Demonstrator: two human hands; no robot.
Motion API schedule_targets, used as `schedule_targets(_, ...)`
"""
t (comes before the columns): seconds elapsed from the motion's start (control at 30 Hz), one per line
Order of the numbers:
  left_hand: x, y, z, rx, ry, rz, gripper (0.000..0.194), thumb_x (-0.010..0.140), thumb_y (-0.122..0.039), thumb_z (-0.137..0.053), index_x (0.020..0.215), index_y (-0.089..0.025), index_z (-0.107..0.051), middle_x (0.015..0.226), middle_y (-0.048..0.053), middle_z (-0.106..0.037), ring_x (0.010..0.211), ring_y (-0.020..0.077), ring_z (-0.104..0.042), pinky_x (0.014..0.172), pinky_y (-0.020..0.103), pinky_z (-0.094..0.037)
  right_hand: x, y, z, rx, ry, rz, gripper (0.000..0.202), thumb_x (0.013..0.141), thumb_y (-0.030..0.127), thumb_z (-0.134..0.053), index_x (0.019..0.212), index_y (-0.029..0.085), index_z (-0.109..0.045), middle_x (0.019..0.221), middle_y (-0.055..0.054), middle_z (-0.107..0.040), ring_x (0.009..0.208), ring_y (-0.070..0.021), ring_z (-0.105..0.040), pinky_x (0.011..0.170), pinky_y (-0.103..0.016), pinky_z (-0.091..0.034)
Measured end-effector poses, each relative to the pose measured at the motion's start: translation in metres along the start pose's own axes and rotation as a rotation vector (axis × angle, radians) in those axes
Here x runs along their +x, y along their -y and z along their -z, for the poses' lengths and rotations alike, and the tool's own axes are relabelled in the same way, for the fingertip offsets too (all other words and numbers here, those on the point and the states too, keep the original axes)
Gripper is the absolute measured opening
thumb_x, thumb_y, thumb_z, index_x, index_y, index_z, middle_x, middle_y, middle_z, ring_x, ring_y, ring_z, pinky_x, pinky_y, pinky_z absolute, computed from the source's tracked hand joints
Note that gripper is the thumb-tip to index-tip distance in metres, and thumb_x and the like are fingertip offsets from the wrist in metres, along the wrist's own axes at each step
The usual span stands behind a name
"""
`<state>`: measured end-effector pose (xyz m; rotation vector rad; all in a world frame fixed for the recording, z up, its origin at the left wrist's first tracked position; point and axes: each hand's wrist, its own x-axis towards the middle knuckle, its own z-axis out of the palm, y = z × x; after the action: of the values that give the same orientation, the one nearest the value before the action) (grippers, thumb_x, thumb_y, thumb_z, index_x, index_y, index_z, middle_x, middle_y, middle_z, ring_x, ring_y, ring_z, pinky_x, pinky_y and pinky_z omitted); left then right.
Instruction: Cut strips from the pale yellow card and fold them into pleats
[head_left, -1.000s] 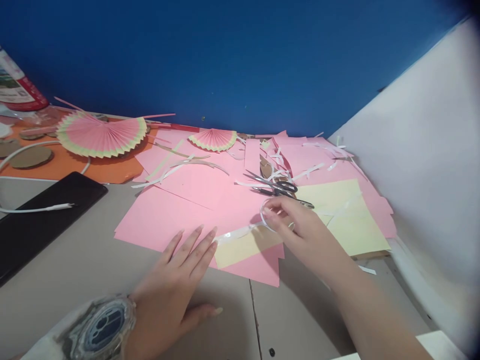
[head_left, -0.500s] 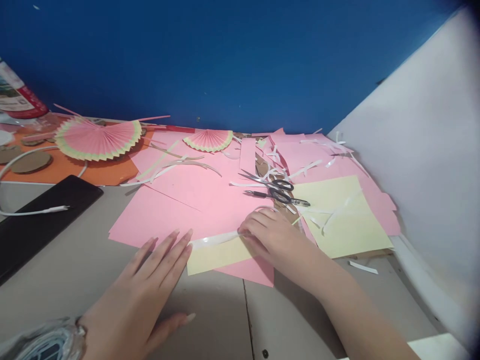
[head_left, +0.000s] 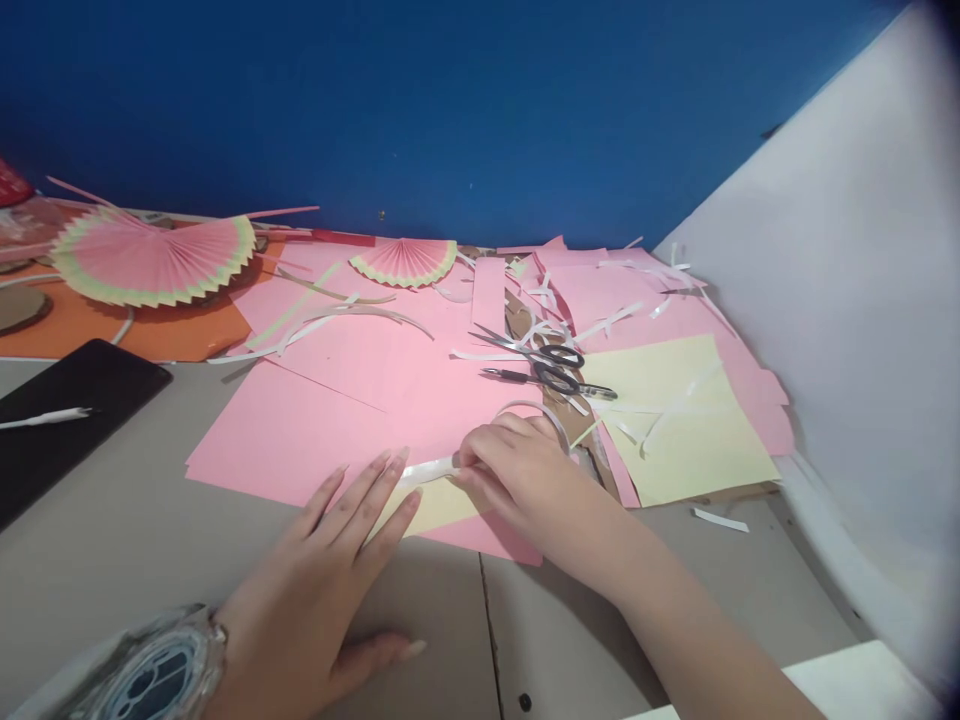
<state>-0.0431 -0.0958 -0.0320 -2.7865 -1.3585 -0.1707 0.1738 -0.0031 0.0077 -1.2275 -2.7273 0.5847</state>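
My left hand [head_left: 330, 560] lies flat with its fingers spread, the fingertips pressing on the left end of a pale yellow paper strip [head_left: 431, 508] and the pink sheet under it. Along the strip's upper edge runs a shiny white band of tape [head_left: 429, 470]. My right hand [head_left: 517, 470] has its fingers curled together in a pinch on that band, right of my left fingertips. A thin ring-like edge curves out behind my right hand. Large pink sheets [head_left: 322, 390] lie beneath.
Black-handled scissors [head_left: 555, 370] and a pen [head_left: 510, 376] lie beyond my right hand, among white paper scraps. A yellow sheet [head_left: 682, 430] is at right. Pleated pink fans [head_left: 165, 255] stand back left, near a black phone [head_left: 82, 420]. A blue wall [head_left: 450, 120] closes the back.
My left hand has moved right along the yellow strip, covering its left end and coming closer to my right hand. The view has shifted slightly.
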Motion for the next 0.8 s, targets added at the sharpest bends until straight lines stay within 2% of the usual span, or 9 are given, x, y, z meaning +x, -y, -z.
schedule_targets(0.2,0.001,0.0,-0.001,-0.024,0.005,-0.007,0.081,0.082,-0.066,-0.041,0.142,-0.011,-0.033,0.15,0.021,-0.025,0.137,0.0352,-0.024,0.106,0.048,-0.016,0.003,0.003,-0.003,0.125,0.021,-0.119,0.02,0.094,0.033,-0.046,0.078,0.021,-0.05,0.073,0.005,-0.056,0.076,-0.0142,-0.045,0.08,-0.032,-0.029)
schedule_targets(0.37,0.001,-0.001,-0.001,-0.056,0.008,0.015,0.082,0.08,-0.065,-0.045,0.142,-0.012,-0.034,0.151,0.02,-0.024,0.137,0.0353,-0.024,0.106,0.048,-0.015,0.005,0.006,-0.011,0.11,0.011,-0.16,0.024,0.092,0.035,-0.049,0.072,0.021,-0.047,0.067,0.006,-0.053,0.074,-0.0148,-0.043,0.077,-0.033,-0.026)
schedule_targets(0.5,0.001,-0.001,-0.001,-0.081,-0.02,0.04,0.079,0.079,-0.063,-0.048,0.139,-0.013,-0.039,0.149,0.02,-0.03,0.136,0.034,-0.028,0.107,0.046,-0.015,0.006,0.008,-0.014,0.128,-0.006,-0.224,0.029,0.091,0.036,-0.05,0.068,0.02,-0.045,0.061,0.006,-0.047,0.071,-0.0142,-0.042,0.075,-0.032,-0.025)
schedule_targets(0.63,0.002,-0.002,-0.002,-0.112,-0.056,0.072,0.081,0.077,-0.07,-0.044,0.136,-0.015,-0.044,0.146,0.018,-0.036,0.134,0.0301,-0.033,0.108,0.041,-0.016,0.007,0.006,-0.017,0.067,-0.058,-0.225,0.025,0.087,0.032,-0.056,0.068,0.02,-0.047,0.061,0.006,-0.049,0.072,-0.0146,-0.044,0.075,-0.032,-0.024)
schedule_targets(0.8,0.003,-0.001,-0.003,-0.131,-0.055,0.086,0.082,0.076,-0.073,-0.044,0.135,-0.017,-0.046,0.145,0.014,-0.04,0.133,0.027,-0.034,0.109,0.038,-0.015,0.005,0.004,-0.02,-0.001,-0.044,-0.202,0.021,0.087,0.03,-0.056,0.07,0.02,-0.049,0.065,0.005,-0.054,0.073,-0.0157,-0.045,0.073,-0.031,-0.023)
